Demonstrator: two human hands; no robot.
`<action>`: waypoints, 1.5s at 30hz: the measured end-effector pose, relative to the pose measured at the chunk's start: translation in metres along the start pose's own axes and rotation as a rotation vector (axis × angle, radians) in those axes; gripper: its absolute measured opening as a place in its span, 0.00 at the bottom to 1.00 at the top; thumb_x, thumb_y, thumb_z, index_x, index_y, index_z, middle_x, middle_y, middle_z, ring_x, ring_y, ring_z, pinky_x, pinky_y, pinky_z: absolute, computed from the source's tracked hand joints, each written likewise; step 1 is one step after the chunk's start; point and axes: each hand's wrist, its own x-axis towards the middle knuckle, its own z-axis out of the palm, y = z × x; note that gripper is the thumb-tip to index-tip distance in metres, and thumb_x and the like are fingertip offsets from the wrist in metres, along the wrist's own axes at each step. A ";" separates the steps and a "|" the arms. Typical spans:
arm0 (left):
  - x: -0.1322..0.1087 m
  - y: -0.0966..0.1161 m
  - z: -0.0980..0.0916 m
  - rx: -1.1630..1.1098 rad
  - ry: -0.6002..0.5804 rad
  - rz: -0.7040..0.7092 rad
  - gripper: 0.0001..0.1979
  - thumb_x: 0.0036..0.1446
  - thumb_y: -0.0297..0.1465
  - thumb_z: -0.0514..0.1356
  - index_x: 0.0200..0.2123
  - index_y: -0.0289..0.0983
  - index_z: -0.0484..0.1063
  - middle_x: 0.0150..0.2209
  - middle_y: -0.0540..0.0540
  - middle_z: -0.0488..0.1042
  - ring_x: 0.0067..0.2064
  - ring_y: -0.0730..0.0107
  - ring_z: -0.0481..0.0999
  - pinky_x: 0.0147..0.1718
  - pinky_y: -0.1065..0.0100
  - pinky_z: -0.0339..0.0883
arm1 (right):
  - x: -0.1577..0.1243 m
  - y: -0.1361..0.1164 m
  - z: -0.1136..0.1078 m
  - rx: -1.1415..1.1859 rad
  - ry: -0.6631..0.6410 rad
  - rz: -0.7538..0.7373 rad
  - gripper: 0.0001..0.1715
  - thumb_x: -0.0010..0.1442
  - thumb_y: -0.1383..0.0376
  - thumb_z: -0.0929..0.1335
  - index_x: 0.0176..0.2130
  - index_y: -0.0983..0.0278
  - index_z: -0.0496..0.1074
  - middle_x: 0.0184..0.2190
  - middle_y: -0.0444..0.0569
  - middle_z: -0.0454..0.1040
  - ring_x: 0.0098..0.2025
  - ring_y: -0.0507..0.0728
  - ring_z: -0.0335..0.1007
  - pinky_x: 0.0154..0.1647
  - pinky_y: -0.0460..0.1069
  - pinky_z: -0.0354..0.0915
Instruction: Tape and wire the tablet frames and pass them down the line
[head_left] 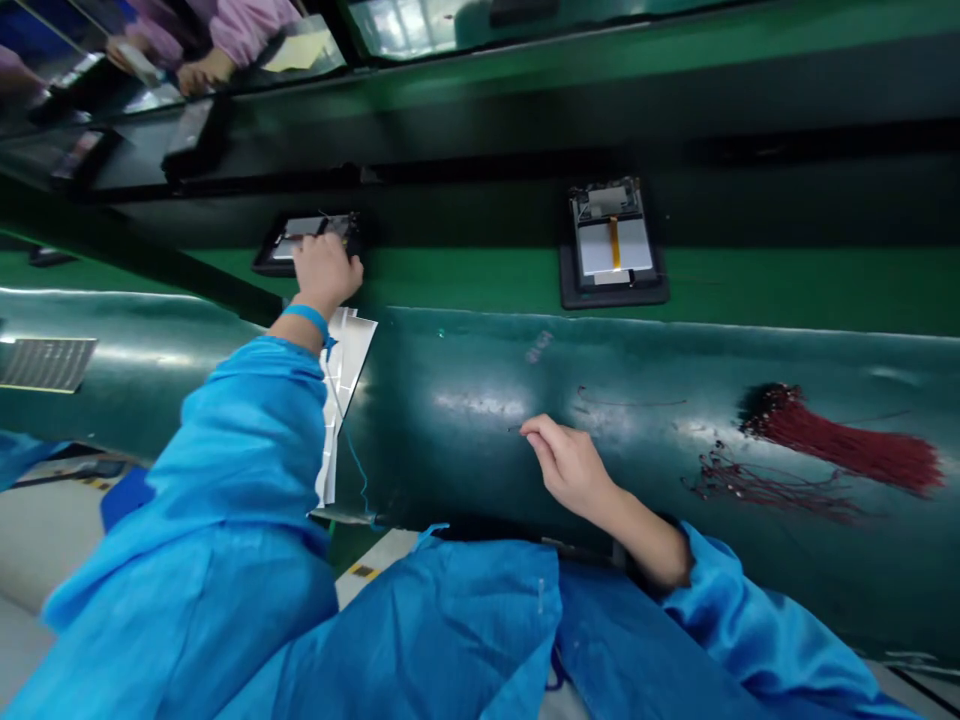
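Observation:
My left hand point(325, 270) reaches out to the green conveyor belt point(480, 275), its fingers closed on the near edge of a black tray with a flat panel point(296, 240). My right hand point(568, 465) rests on the dark green bench mat point(465, 400), thumb and forefinger pinched on a thin wire point(514, 430). A second black tray with an open panel and an orange strip point(611, 245) lies on the belt to the right. A bundle of red wires point(847, 445) lies on the mat at the right, with looser wires point(757, 485) in front of it.
White sheets point(341, 390) lie on the mat under my left forearm. A ridged metal plate point(46, 362) sits at the far left. Across the belt, another person's hands in pink sleeves point(202, 55) work at a glossy bench.

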 end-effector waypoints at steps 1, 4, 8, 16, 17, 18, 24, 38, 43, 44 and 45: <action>-0.001 0.002 -0.010 0.001 -0.018 0.023 0.19 0.60 0.36 0.67 0.37 0.37 0.57 0.52 0.48 0.69 0.75 0.55 0.44 0.74 0.59 0.24 | 0.001 0.000 -0.001 0.052 0.006 0.024 0.12 0.76 0.65 0.58 0.44 0.59 0.68 0.28 0.44 0.76 0.27 0.56 0.74 0.31 0.50 0.65; -0.007 0.010 -0.047 0.026 -0.046 0.096 0.22 0.60 0.40 0.69 0.37 0.37 0.57 0.48 0.49 0.66 0.71 0.57 0.52 0.75 0.59 0.31 | 0.004 -0.001 -0.004 0.188 0.012 0.077 0.11 0.76 0.63 0.58 0.43 0.59 0.67 0.27 0.42 0.72 0.28 0.53 0.71 0.32 0.49 0.64; -0.047 0.029 -0.089 0.502 -0.047 0.265 0.24 0.66 0.50 0.61 0.41 0.34 0.60 0.45 0.44 0.66 0.59 0.55 0.65 0.67 0.50 0.57 | 0.006 -0.003 -0.006 0.295 -0.001 0.110 0.11 0.75 0.62 0.59 0.40 0.59 0.66 0.27 0.42 0.73 0.29 0.52 0.70 0.35 0.48 0.63; -0.294 0.147 -0.053 0.714 -0.056 0.982 0.09 0.68 0.29 0.56 0.32 0.39 0.64 0.29 0.43 0.65 0.35 0.58 0.67 0.32 0.59 0.59 | 0.001 -0.019 -0.032 0.592 0.199 0.210 0.16 0.75 0.50 0.65 0.41 0.59 0.67 0.27 0.39 0.72 0.21 0.49 0.59 0.24 0.46 0.56; -0.318 0.162 -0.036 0.666 -0.101 0.967 0.09 0.67 0.27 0.57 0.32 0.39 0.65 0.29 0.42 0.66 0.35 0.57 0.68 0.33 0.58 0.59 | -0.005 -0.022 -0.039 0.610 0.231 0.224 0.17 0.74 0.49 0.65 0.41 0.58 0.67 0.26 0.39 0.72 0.20 0.48 0.57 0.22 0.46 0.55; -0.338 0.176 -0.017 0.624 -0.158 0.918 0.08 0.67 0.26 0.58 0.33 0.39 0.66 0.30 0.42 0.68 0.36 0.55 0.70 0.33 0.58 0.60 | -0.012 -0.024 -0.047 0.610 0.254 0.238 0.17 0.74 0.48 0.66 0.42 0.58 0.66 0.26 0.38 0.71 0.19 0.48 0.56 0.21 0.46 0.54; -0.357 0.199 0.050 0.296 -0.451 0.620 0.09 0.71 0.35 0.61 0.43 0.34 0.72 0.40 0.37 0.76 0.43 0.51 0.76 0.38 0.58 0.66 | -0.081 -0.033 -0.082 0.355 0.075 0.326 0.13 0.77 0.55 0.63 0.42 0.59 0.68 0.28 0.41 0.76 0.22 0.48 0.60 0.24 0.44 0.57; -0.289 0.078 -0.019 0.633 -0.491 0.185 0.10 0.71 0.36 0.55 0.46 0.37 0.71 0.37 0.41 0.75 0.39 0.51 0.75 0.39 0.60 0.65 | -0.033 0.000 -0.008 0.448 0.020 0.327 0.11 0.72 0.63 0.63 0.35 0.59 0.67 0.46 0.52 0.77 0.69 0.62 0.68 0.67 0.60 0.66; -0.355 0.095 -0.007 0.555 -0.542 0.150 0.15 0.73 0.42 0.54 0.45 0.38 0.72 0.36 0.40 0.78 0.37 0.48 0.78 0.32 0.61 0.56 | -0.020 0.000 -0.046 0.051 0.225 0.184 0.08 0.68 0.67 0.65 0.35 0.61 0.71 0.45 0.54 0.77 0.53 0.61 0.74 0.55 0.55 0.67; -0.361 0.100 -0.005 0.511 -0.499 0.139 0.15 0.72 0.43 0.55 0.45 0.38 0.73 0.37 0.40 0.79 0.38 0.48 0.79 0.32 0.61 0.55 | -0.022 -0.006 -0.051 -0.014 0.238 0.147 0.08 0.68 0.67 0.65 0.36 0.61 0.72 0.43 0.52 0.77 0.47 0.59 0.74 0.50 0.54 0.67; -0.366 0.105 -0.005 0.441 -0.437 0.132 0.15 0.71 0.43 0.56 0.46 0.38 0.74 0.38 0.40 0.79 0.38 0.49 0.79 0.32 0.61 0.56 | -0.025 -0.014 -0.054 -0.056 0.224 0.113 0.09 0.69 0.66 0.65 0.37 0.62 0.73 0.40 0.50 0.77 0.42 0.57 0.73 0.47 0.52 0.66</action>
